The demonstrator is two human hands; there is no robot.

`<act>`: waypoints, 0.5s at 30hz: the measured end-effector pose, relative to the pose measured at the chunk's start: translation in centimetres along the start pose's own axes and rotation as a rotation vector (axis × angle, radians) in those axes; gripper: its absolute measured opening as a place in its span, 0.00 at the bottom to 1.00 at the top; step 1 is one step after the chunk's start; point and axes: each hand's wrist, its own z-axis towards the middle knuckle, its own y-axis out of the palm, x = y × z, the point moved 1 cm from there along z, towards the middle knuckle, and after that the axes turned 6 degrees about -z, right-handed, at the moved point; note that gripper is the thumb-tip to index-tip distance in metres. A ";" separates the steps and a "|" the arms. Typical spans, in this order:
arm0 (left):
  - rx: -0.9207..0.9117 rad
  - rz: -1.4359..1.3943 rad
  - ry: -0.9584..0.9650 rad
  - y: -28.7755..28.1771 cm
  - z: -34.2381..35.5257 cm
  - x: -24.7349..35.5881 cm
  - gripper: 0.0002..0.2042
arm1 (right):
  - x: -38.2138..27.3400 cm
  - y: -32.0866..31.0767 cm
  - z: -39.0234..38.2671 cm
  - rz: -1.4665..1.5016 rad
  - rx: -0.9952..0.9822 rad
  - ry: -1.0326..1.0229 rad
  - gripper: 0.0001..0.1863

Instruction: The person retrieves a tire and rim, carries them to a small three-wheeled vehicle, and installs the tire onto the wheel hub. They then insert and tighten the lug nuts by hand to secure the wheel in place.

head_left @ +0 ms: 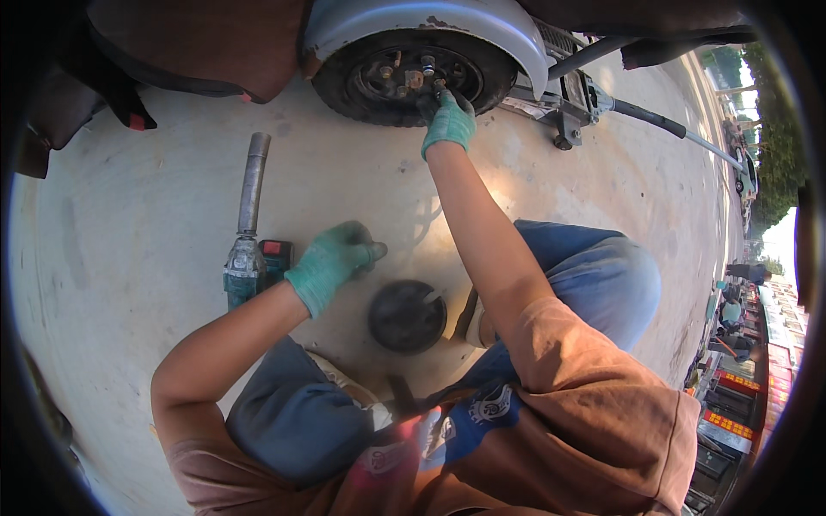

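Observation:
My right hand (449, 122), in a green glove, reaches out to a wheel (340, 93) with a black tire under a pale, chipped fender (361, 19). Its fingertips close around a lug nut (440, 83) at the lower right of the hub; the glove hides part of it. Metal studs or nuts (428, 62) stick out elsewhere on the hub. Above the ground, my left hand (331, 262), also gloved, is closed with curled fingers and somewhat blurred. What it holds, if anything, is hidden. Beside it lies a cordless impact wrench (246, 262) with a long socket extension (252, 185).
A round black cover or dish (396, 322) rests on the concrete between my legs. Right of the wheel stands a floor jack (575, 107) with a long handle (650, 118). Dark brown flaps (202, 43) hang at the upper left. People (731, 310) and shopfronts appear far right.

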 end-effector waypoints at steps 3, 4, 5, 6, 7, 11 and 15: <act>0.013 0.010 -0.008 0.1 -0.1 -0.1 0.09 | -0.2 -0.2 0.1 0.041 -0.041 0.039 0.15; 0.016 0.008 -0.006 0.1 -0.1 -0.1 0.09 | -0.2 -0.2 0.3 0.048 -0.044 0.064 0.14; 0.012 0.006 -0.010 0.2 -0.1 -0.1 0.09 | -0.2 -0.2 0.4 -0.005 -0.049 0.051 0.13; 0.010 0.005 -0.015 0.2 -0.2 -0.1 0.09 | -0.1 -0.1 0.5 -0.057 -0.054 0.039 0.12; 0.007 0.003 -0.019 0.2 -0.2 -0.1 0.09 | -0.1 0.0 0.6 -0.110 -0.060 0.027 0.12; -0.006 0.020 -0.027 0.1 -0.3 -0.1 0.09 | 0.5 -0.3 0.9 -0.128 -0.059 0.074 0.12; -0.010 0.024 -0.039 0.0 -0.3 -0.2 0.09 | -0.1 -0.3 0.9 -0.231 0.002 0.168 0.12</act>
